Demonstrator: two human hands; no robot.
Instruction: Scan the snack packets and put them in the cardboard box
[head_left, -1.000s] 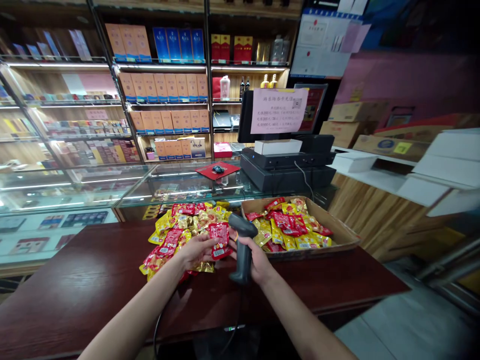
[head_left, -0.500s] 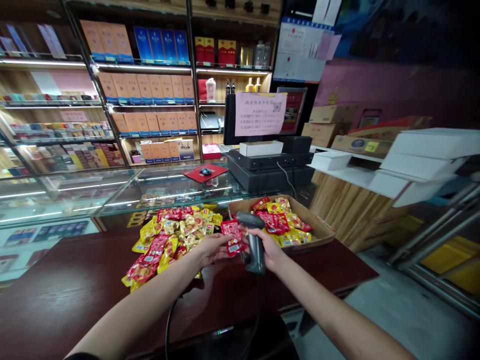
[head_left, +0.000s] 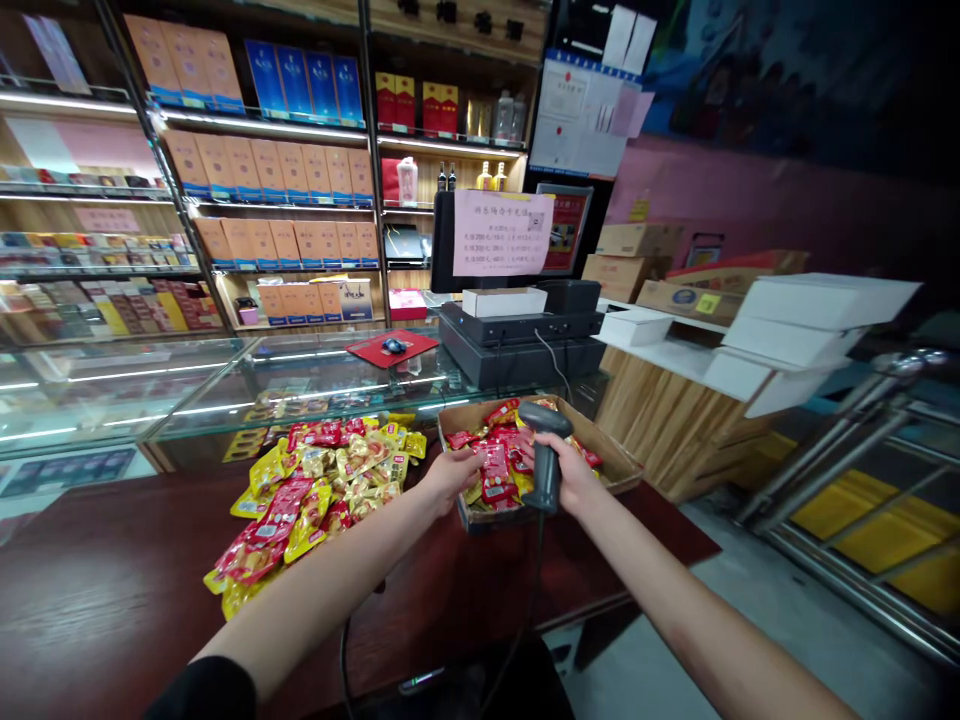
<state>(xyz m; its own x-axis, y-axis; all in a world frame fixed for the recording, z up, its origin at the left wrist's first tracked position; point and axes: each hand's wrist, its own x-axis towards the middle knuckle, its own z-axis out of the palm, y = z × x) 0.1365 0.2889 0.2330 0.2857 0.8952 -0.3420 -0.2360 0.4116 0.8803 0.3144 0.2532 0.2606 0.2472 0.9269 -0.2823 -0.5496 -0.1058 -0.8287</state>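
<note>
While a dark scanner [head_left: 547, 478] is gripped by its handle in the right hand [head_left: 576, 478], a red packet [head_left: 496, 470] is pinched at its left edge by the nearly closed left hand [head_left: 450, 477], over the near side of the cardboard box [head_left: 619, 465]. The packet's outline is hard to separate from the similar packets [head_left: 501, 412] behind it, and its small print cannot be read. Part of the box's contents is covered by the scanner and the right hand. On the dark surface [head_left: 105, 560], the mound of packets [head_left: 322, 480] is partly screened by the left forearm [head_left: 337, 575]. The scanner's cable [head_left: 538, 545] is lost in shadow lower down.
</note>
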